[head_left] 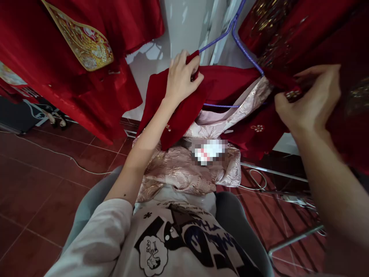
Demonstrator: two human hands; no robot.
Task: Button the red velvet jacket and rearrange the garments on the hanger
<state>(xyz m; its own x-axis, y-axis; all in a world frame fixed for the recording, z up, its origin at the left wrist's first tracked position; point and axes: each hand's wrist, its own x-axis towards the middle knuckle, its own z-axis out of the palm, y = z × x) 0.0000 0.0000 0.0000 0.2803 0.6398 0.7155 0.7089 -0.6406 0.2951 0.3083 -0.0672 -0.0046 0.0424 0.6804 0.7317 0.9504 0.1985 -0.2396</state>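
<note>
Fingers [188, 63] of the left hand [180, 79] are curled shut and pinch a fold of the red garment [219, 86] at 12 o'clock, right where it drapes over the purple hanger [235, 36]. I read the right hand [309, 100] at 2 o'clock as closed too: thumb and fingers grip the garment's other shoulder beside a small embroidered patch [292, 94].

The garment hangs across the hanger between both hands, its pink brocade lining [184, 173] spilling down toward my lap at centre. A label [209, 151] on that lining is blurred; I cannot read it.

Writing: the white shirt [173, 238] at 6 o'clock carries large dark block letters and a cartoon figure, upside down from this view and too folded to read.

A second red robe with a gold embroidered panel [83, 40] hangs at 10 o'clock. More red fabric with gold trim [288, 27] hangs at 1 o'clock. White cables [259, 181] lie on the red tiled floor [34, 181] at 4 o'clock.
</note>
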